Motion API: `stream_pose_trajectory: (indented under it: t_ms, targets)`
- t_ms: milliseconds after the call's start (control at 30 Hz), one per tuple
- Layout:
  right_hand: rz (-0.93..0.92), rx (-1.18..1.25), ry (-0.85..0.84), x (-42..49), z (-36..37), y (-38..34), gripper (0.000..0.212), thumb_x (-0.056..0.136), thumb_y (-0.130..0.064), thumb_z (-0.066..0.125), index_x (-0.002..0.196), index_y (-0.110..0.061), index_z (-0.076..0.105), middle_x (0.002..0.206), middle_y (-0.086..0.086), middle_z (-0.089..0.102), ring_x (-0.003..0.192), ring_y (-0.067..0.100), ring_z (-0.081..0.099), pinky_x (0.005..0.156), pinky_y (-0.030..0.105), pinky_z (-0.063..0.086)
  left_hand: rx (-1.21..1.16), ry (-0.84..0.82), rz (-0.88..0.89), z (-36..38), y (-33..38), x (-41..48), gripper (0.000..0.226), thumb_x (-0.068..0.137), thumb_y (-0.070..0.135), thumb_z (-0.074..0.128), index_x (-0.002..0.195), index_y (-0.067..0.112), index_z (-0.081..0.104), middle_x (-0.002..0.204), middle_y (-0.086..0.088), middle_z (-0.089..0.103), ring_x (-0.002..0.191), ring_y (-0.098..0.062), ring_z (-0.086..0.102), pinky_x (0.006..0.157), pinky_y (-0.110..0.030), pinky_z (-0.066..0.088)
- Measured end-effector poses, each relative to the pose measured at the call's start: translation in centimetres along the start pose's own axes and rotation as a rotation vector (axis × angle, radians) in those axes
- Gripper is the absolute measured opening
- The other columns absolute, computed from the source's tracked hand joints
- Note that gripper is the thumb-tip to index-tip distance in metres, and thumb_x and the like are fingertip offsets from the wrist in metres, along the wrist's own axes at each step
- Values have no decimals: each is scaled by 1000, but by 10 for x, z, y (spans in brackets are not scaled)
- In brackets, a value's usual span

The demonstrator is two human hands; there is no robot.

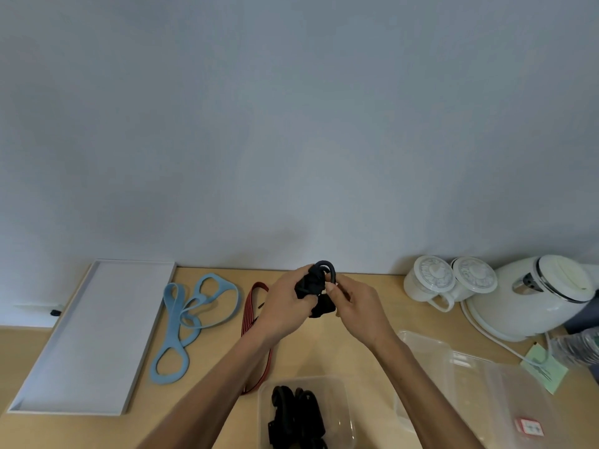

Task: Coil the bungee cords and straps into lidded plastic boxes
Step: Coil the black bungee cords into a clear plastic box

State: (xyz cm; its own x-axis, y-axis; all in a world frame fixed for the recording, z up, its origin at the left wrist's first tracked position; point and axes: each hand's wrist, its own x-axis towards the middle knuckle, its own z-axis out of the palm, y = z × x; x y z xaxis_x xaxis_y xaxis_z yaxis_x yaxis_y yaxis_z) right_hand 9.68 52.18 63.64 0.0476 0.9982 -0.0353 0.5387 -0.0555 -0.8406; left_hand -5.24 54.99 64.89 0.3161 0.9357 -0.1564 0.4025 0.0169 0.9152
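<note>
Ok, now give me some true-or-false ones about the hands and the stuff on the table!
The left hand and right hand both hold a black cord. True.
The blue strap lies inside the white tray. False: the blue strap lies on the table beside the white tray.
The clear box nearest the person is empty. False: black cords lie in it.
Two lidded cups stand next to the white kettle. True.

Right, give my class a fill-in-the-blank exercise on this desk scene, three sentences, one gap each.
The left hand and right hand together hold a bundled cord coloured ____.
The blue strap lies between the white tray and the ____ striped strap.
Beside the kettle stand ____ lidded mugs.
Missing words: black; red; two.
</note>
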Motion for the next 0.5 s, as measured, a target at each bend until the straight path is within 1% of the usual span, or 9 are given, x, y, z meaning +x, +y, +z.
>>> stream_pose_trajectory:
  t_ms: [33, 67, 100, 133, 233, 267, 333, 433, 500]
  targets:
    - [0, 11, 22, -1, -1, -2, 17, 97, -19, 49, 93, -17, 65, 63, 2, 58, 57, 13, 50, 59, 30, 44, -85, -33, -27, -4, 3, 1, 37, 83, 5, 52, 112, 24, 67, 91, -1, 68, 81, -20, 64, 76, -32, 54]
    - [3, 31, 38, -1, -2, -4, 17, 97, -20, 49, 96, -18, 66, 65, 3, 60, 57, 13, 50, 59, 29, 44, -159, -50, -43, -7, 6, 2, 34, 87, 8, 50, 113, 22, 68, 94, -5, 69, 81, -24, 66, 75, -35, 56]
    - [3, 51, 46, -2, -3, -7, 17, 98, -21, 48, 98, -18, 65, 65, 4, 60, 57, 12, 50, 59, 28, 44, -201, -43, -45, -10, 7, 4, 31, 93, 10, 48, 113, 19, 68, 97, -7, 70, 83, -26, 66, 74, -37, 58]
    - [-3, 57, 55, -3, -3, -9, 18, 98, -22, 47, 96, -16, 64, 64, 3, 59, 56, 11, 49, 58, 26, 43, -191, -21, -26, -12, 8, 6, 29, 96, 11, 46, 113, 17, 69, 98, -7, 70, 84, -24, 67, 72, -36, 58]
    - [-26, 33, 98, -4, -4, -15, 27, 100, -23, 41, 87, -6, 58, 56, -6, 49, 54, 9, 43, 53, 23, 36, -121, 38, 39, -13, 9, 7, 25, 96, 11, 51, 109, 19, 70, 99, 2, 71, 85, -8, 64, 68, -20, 52]
    - [-28, 22, 108, -3, -5, -16, 28, 101, -23, 40, 86, -5, 56, 56, -6, 47, 53, 10, 42, 52, 23, 35, -126, 52, 32, -12, 9, 7, 24, 95, 12, 53, 109, 18, 70, 102, 3, 70, 87, -6, 63, 66, -18, 50]
    - [-32, -2, 101, -3, -5, -18, 29, 101, -22, 40, 83, -4, 54, 56, -6, 47, 52, 10, 40, 51, 22, 32, -183, 68, 4, -12, 7, 6, 22, 94, 12, 55, 109, 16, 71, 105, 0, 69, 85, -7, 62, 61, -15, 49]
    - [-31, -5, 67, -3, -5, -21, 28, 100, -20, 40, 83, -2, 53, 58, -6, 47, 54, 10, 39, 50, 19, 30, -284, 98, 1, -13, 8, 6, 19, 92, 13, 59, 105, 11, 73, 98, -6, 71, 81, -11, 65, 62, -17, 50]
    - [-29, -11, 37, -3, -6, -23, 28, 101, -19, 39, 85, -1, 53, 62, 0, 53, 55, 11, 40, 51, 20, 32, -339, 101, 1, -13, 9, 5, 17, 92, 12, 60, 102, 11, 74, 93, -4, 72, 76, -9, 66, 60, -16, 50]
